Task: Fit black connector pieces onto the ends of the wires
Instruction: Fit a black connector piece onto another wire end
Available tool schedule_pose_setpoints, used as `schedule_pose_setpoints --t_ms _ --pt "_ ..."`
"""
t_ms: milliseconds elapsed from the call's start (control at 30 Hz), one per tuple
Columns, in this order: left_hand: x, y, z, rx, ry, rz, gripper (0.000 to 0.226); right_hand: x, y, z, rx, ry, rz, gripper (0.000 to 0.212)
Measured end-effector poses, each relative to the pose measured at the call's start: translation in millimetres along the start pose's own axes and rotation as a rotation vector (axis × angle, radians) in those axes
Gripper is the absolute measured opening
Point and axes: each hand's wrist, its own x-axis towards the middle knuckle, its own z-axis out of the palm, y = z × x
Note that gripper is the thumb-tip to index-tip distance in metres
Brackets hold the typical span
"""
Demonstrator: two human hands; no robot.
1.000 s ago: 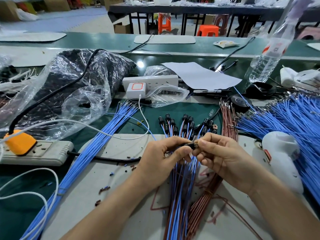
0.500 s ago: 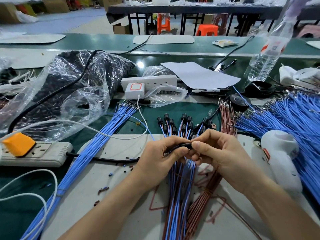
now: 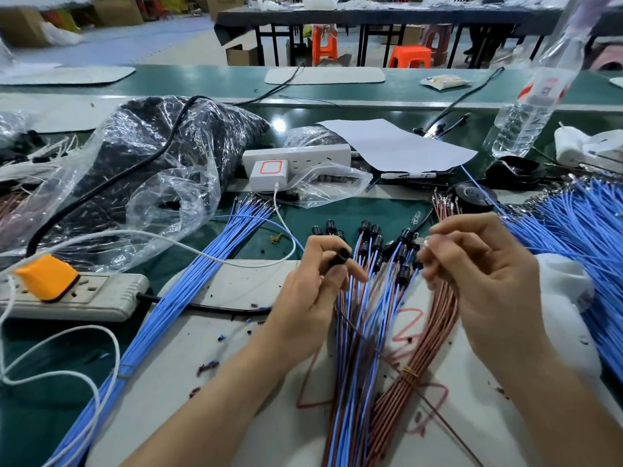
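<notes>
Green workbench (image 3: 337, 214) is stretching across a big workshop, with a pale mat (image 3: 219, 332) lying on it under the work; a power strip (image 3: 84, 294) and a crinkled plastic bag (image 3: 151, 170) are sitting off to the left. From my remote seat I am seeing the two hands held apart above the mat. The left hand (image 3: 310, 291) is pinching a black connector piece (image 3: 340, 256) between thumb and forefinger, just in front of the fan of finished wires (image 3: 371, 244) already wearing their black caps. The right hand (image 3: 482, 274) is pinching a small pale piece (image 3: 425, 242) at its fingertips; it is blurring too much for me to name. I am judging that the connector is being gripped toward its rear so the mouth is facing out unobstructed for the fit. Its long axis is running left to right, tilting slightly up, and the open end is pointing toward the right hand. The brown wire bundle (image 3: 435, 332) is lying below and between the hands, and I am guessing it is parked there for easy reach
</notes>
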Motion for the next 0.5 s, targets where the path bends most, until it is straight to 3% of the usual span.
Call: schedule_pose_setpoints --t_ms 33,133,367,500 --pt "-0.2 0.7 2.4 0.007 -0.011 0.002 0.016 -2.4 0.2 4.3 -0.024 -0.034 -0.004 0.005" --pt "-1.7 0.6 7.5 0.054 -0.039 0.015 0.022 -10.7 3.0 14.7 -0.049 -0.111 0.041 0.014" --pt "-3.5 3.7 6.0 0.062 -0.089 0.029 0.028 -15.5 3.9 18.1 0.085 -0.142 0.149 0.006" --pt "-3.6 7.0 5.7 0.080 -0.106 0.040 0.031 -16.5 2.0 19.9 0.063 -0.189 0.170 0.015"
